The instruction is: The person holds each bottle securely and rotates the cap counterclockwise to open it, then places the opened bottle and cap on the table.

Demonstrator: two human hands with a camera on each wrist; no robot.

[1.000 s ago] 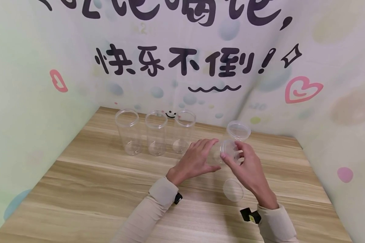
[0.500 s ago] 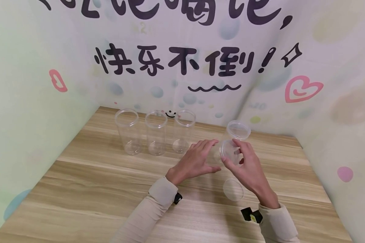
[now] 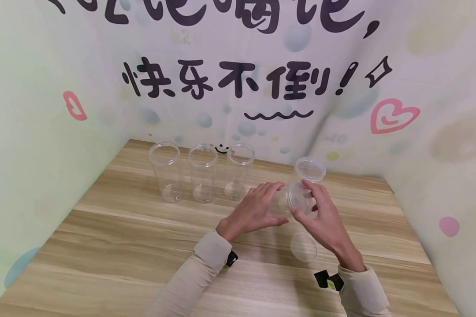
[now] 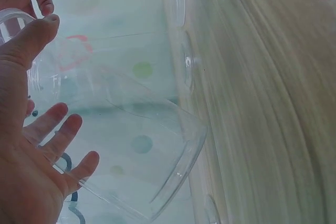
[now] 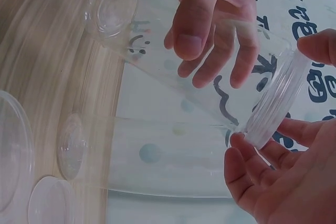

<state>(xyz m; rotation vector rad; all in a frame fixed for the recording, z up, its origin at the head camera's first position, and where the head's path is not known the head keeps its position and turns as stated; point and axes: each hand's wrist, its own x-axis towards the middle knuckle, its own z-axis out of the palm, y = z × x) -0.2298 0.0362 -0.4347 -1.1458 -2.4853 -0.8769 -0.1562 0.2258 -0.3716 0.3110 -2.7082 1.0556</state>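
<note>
A clear plastic jar (image 4: 142, 140) is tilted between my hands, its base angled toward the table in the left wrist view. My left hand (image 3: 251, 212) is wrapped round the jar's body, with the thumb on one side and the fingers on the other. At its top sits a clear ridged screw lid (image 5: 277, 98). My right hand (image 3: 326, 218) grips this lid by its rim, thumb and fingers on opposite sides. Little of the see-through body shows in the head view.
Three lidless clear jars, left (image 3: 170, 176), middle (image 3: 203, 176) and right (image 3: 239, 176), stand along the back left. Behind my right hand stands another jar with a lid (image 3: 310, 169). A loose clear disc (image 3: 303, 248) lies on the wooden table (image 3: 123, 259). Printed cloth walls (image 3: 182, 119) rise around it.
My right fingers have shifted slightly up and round the lid's rim. The left hand has stayed in place round the jar, and the other jars stand as before.
</note>
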